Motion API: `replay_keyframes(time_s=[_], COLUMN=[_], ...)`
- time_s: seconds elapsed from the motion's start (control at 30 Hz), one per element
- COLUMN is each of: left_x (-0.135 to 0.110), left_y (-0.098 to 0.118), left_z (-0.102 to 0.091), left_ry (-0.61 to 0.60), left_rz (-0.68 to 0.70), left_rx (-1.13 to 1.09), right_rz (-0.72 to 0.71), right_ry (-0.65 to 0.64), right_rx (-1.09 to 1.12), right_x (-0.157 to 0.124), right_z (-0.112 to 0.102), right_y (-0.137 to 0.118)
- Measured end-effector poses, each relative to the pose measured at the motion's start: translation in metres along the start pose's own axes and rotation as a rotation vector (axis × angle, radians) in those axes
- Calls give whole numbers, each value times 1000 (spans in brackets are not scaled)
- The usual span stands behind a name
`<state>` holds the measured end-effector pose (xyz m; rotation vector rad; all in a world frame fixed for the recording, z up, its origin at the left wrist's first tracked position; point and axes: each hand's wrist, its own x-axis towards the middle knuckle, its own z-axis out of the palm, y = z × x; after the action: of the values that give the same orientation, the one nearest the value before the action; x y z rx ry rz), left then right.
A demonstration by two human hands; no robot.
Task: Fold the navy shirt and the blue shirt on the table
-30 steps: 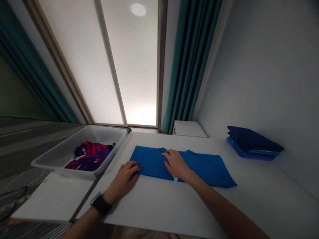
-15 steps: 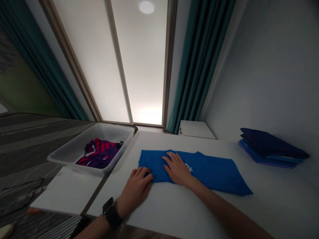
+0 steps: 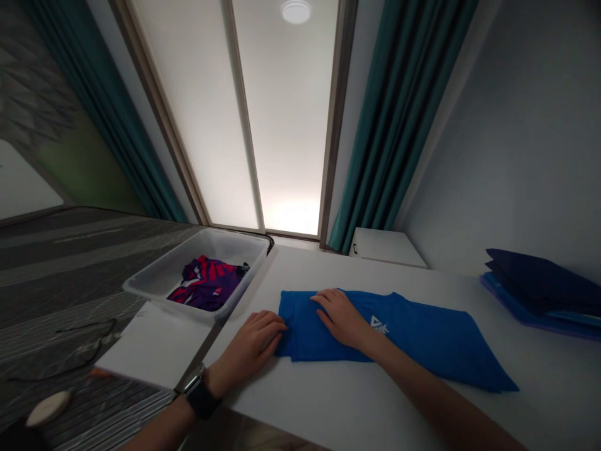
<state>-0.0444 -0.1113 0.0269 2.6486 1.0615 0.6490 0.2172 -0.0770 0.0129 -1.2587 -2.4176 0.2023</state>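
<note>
A bright blue T-shirt lies folded lengthwise on the white table, a small white logo showing near its middle. My right hand lies flat on the shirt's left part, fingers stretched out. My left hand, with a dark watch on the wrist, rests on the table at the shirt's left edge, its fingertips touching the fabric and slightly curled over the edge.
A translucent plastic bin with a purple-and-red garment stands left of the table. A stack of folded dark blue clothes sits at the far right by the wall. A small white cabinet and teal curtains are behind.
The view has swung left, so everything shifted right in the frame. My hands stay at the shirt's left end; the white logo has come into view beside my right wrist.
</note>
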Motion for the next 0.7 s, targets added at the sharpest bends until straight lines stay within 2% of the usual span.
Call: replay_keyframes(time_s=[0.2, 0.43, 0.7], left_x=[-20, -22, -20], left_y=[11, 14, 16], left_z=[2, 4, 4], left_ry=[-70, -92, -105], left_rz=[57, 91, 14], left_rx=[-30, -51, -40], right_rz=[-66, -43, 31], right_ry=[-116, -238, -201], right_rx=[-59, -127, -241], right_x=[40, 63, 69], right_z=[6, 8, 20], right_y=[-15, -12, -5])
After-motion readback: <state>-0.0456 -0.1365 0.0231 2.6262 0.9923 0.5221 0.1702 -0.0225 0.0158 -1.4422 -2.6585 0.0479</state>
